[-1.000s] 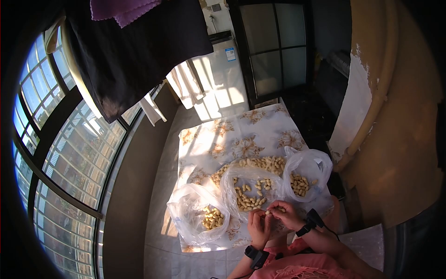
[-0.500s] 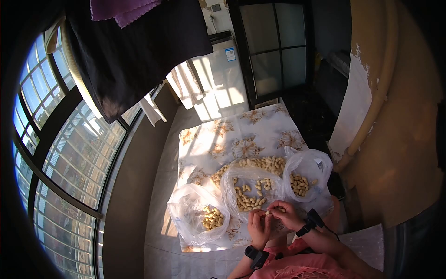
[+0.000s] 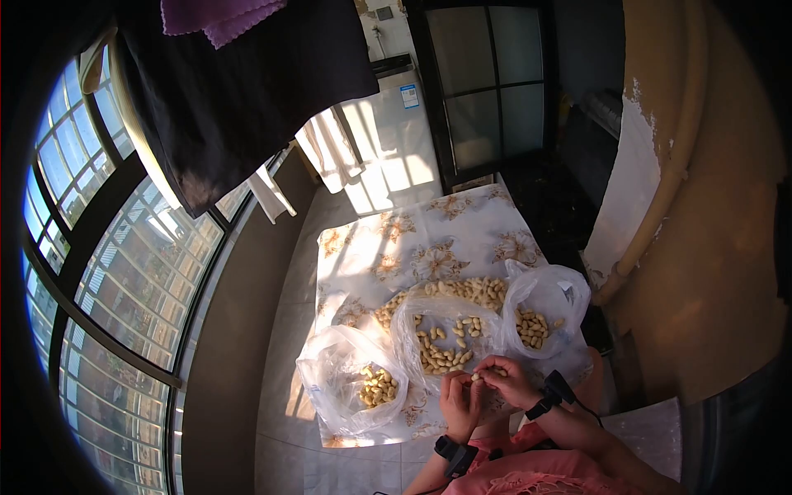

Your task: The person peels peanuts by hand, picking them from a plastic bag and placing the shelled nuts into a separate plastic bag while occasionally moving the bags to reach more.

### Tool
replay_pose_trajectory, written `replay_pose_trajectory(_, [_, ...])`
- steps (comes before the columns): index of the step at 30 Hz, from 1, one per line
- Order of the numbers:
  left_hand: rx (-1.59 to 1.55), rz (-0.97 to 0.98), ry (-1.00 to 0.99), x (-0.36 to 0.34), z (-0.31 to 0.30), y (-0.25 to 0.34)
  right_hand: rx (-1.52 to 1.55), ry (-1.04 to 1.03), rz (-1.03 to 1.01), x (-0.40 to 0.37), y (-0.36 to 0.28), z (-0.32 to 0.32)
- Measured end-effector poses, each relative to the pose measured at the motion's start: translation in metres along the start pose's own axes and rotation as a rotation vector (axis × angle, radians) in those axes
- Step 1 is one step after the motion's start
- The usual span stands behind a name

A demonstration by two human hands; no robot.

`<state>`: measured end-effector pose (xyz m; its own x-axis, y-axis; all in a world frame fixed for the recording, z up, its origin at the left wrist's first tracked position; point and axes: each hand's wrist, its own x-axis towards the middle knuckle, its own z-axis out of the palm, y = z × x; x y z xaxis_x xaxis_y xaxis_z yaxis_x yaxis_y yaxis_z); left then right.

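Note:
My right hand point(image 3: 513, 383) is closed in a pinch around a peanut point(image 3: 497, 372) just past the table's near edge. Against it, my left hand point(image 3: 459, 404) is closed too, its thumb and fingertips meeting the pale near end of that peanut. Directly beyond my hands a clear plastic bag point(image 3: 402, 330) lies open with unshelled peanuts point(image 3: 443, 359) inside. Left of it, another open bag point(image 3: 323, 360) holds a small pile of yellowish pieces point(image 3: 378, 388). The bag on the right point(image 3: 569, 285) contains more peanuts point(image 3: 532, 328).
A flowered cloth covers the table point(image 3: 412, 216). Further peanuts point(image 3: 470, 289) lie behind the middle bag. Dark clothing point(image 3: 247, 91) hangs at upper left before a barred window point(image 3: 140, 272). A wall with a pipe point(image 3: 672, 173) stands on the right.

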<state>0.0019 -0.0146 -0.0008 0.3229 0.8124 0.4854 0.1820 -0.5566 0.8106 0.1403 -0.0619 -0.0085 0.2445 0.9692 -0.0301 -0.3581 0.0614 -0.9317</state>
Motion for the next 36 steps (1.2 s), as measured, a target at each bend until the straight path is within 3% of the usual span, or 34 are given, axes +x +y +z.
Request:
replay_pose_trajectory(23, [-0.060, 0.070, 0.001, -0.005, -0.004, 0.001, -0.048, 0.052, 0.041, 0.000, -0.004, 0.002])
replay_pose_trajectory(28, [-0.035, 0.086, -0.085, 0.011, -0.003, 0.031, -0.186, 0.038, -0.086, 0.001, -0.009, 0.005])
replay_pose_trajectory(33, [0.061, 0.182, -0.125, 0.019, 0.013, 0.041, -0.024, 0.004, -0.046, 0.005, 0.012, -0.011])
replay_pose_trajectory(36, [0.174, 0.258, -0.114, 0.025, 0.022, 0.050, -0.324, -0.119, -0.330, 0.006, 0.021, -0.017])
